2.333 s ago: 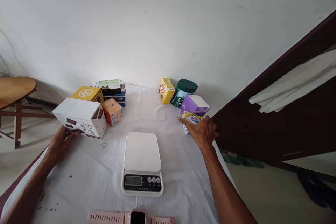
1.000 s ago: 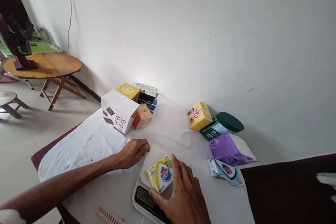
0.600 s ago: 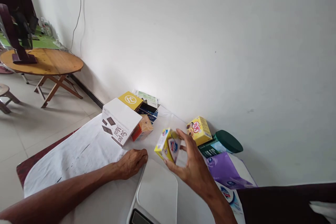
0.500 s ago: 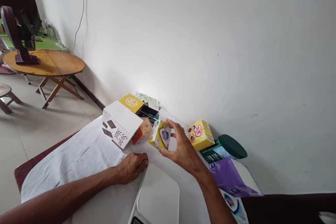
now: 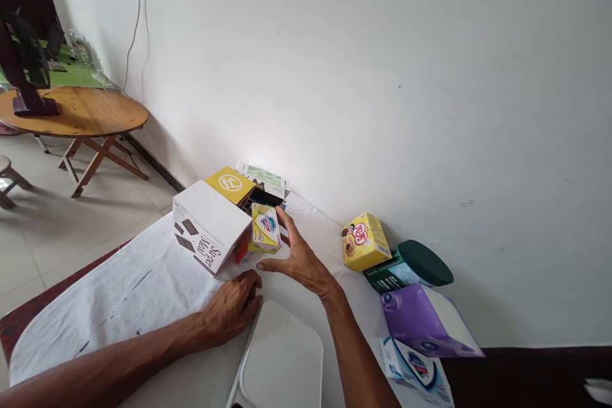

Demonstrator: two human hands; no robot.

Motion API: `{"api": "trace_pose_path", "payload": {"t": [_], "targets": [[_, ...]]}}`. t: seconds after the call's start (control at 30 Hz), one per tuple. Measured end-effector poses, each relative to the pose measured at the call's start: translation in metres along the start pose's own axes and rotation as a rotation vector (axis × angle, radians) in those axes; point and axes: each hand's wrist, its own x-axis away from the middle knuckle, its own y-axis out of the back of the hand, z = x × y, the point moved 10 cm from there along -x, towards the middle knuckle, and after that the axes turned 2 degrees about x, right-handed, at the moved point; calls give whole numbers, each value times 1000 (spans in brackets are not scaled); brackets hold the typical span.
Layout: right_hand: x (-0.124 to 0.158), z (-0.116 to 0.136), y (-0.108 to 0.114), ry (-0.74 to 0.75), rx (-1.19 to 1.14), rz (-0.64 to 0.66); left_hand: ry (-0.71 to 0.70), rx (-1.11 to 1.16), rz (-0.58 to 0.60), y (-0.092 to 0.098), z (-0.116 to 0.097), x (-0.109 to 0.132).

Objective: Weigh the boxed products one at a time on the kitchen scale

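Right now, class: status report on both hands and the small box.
Right hand open, fingertips on small yellow soap box. Left hand curled beside white scale. Box sits atop orange carton, against white cardboard box.
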Motion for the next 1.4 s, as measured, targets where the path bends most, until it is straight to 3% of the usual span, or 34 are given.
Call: {"api": "trace_pose_path", "payload": {"t": [0.1,0.27,0.37,0.53,0.73,0.9,1.07,1.17,1.27,1.33,1.4], "targets": [[-5,-12,-5,-13,-117,-5,18,-5,-32,2,1,0],[-19,-23,-25,-70,-319,148,71,-5,-87,8,8,-2],[-25,-25,-28,-57,-359,160,94,13,-112,9,10,-2],[-26,-31,-22,-32,-316,61,120,38,-116,11,9,-2],[-18,-41,-6,-43,-219,-169,140,11,-96,14,7,-6],[-19,-38,-8,-31,-176,-298,122,2,-112,14,8,-9],[11,-38,-5,-55,-78,-350,108,29,-102,15,14,-9],[59,-31,27,-59,185,-482,99,63,-114,19,17,-12],[123,-22,82,-99,406,-692,105,93,-120,20,18,-13],[167,-22,126,-205,515,-835,113,92,-126,21,18,-12],[216,-27,172,-496,793,-1000,112,79,-143,24,16,-11]]}}
